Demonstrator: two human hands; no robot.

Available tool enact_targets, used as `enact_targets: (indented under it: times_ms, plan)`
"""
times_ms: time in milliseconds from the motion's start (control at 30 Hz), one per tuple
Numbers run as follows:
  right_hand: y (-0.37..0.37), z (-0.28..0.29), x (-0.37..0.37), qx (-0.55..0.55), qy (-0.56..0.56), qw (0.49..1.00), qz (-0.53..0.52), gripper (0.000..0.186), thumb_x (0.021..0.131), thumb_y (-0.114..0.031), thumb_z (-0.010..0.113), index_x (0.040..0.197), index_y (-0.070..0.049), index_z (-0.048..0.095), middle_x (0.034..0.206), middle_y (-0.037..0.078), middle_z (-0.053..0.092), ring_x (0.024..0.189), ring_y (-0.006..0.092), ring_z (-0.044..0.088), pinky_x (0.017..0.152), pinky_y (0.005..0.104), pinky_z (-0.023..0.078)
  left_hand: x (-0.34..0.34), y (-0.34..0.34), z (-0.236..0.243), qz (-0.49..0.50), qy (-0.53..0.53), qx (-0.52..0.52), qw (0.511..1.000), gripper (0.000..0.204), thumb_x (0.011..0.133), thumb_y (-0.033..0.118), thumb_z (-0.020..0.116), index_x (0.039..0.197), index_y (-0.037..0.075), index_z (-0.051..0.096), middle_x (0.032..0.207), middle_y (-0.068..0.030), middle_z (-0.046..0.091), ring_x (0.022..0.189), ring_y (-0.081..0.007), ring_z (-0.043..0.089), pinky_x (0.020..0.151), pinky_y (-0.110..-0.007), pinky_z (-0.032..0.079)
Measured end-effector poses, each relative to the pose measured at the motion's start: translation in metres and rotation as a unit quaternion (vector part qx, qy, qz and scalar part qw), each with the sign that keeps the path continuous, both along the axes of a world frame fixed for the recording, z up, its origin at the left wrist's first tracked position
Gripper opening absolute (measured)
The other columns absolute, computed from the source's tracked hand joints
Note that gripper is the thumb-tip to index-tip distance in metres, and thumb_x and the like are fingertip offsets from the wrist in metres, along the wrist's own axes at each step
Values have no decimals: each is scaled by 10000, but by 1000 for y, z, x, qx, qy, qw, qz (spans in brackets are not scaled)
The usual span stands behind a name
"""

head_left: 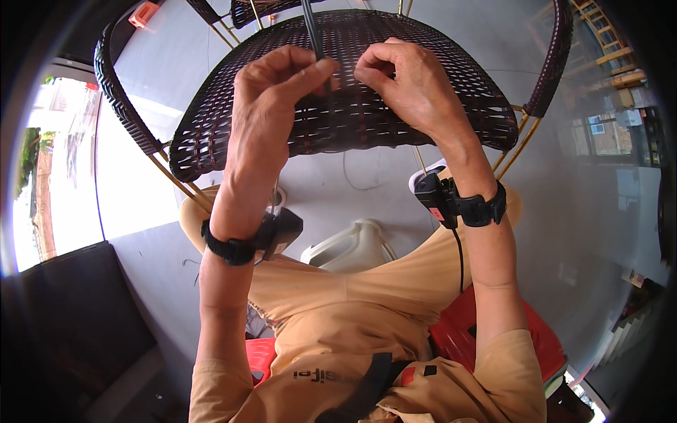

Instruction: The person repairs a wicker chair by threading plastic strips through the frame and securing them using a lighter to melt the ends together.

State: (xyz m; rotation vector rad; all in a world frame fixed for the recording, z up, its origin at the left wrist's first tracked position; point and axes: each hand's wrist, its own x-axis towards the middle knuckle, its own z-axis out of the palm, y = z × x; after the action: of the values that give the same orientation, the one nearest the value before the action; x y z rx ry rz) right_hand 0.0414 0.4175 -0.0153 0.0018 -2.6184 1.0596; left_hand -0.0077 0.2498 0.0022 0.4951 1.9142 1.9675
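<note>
A dark brown woven wicker chair [233, 92] with gold metal legs stands in front of me, its seat under both hands. My left hand [271, 92] is closed, thumb and forefinger pinching a long dark wicker strand [311, 28] that rises away past the seat's far edge. Just right of it, my right hand [412, 81] hovers over the weave with thumb and forefinger pressed together. Whatever lies between those right fingertips, if anything, is too small to make out. A short gap separates the two hands.
Between my knees on the grey floor stands a pale plastic jug [352, 247]. I sit on a red seat [522, 331]. Black devices [430, 197] are strapped to my wrists, the right one trailing a cable. A wooden ladder-like frame [603, 32] is at far right, an orange-red stool [143, 14] at far left.
</note>
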Motion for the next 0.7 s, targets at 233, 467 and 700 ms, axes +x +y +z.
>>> enact_targets:
  times_ms: [233,467,700]
  plan:
    - [-2,4,0,1,-10,1000,-1,90,780,-68,650,847,-7,647,788,110,611,683,215,593,625,308,455,-18,-7,-1,-53,-36,26,998,80,830,128,657,828,55,625,759,-41,658,688,-82,608,663,-216,487]
    - [-8,8,21,-71,126,985,-97,88,806,-42,624,872,16,625,789,89,611,675,194,583,629,269,460,-17,-16,-4,-104,-22,38,994,107,867,138,616,830,38,628,772,-43,666,714,-65,553,698,-212,449]
    - [64,3,99,187,214,896,-342,261,855,-136,609,1098,-47,582,1089,88,561,1066,231,478,943,362,348,-8,-20,-4,-88,48,63,993,137,897,144,584,815,35,599,741,-50,664,692,-64,560,668,-205,445]
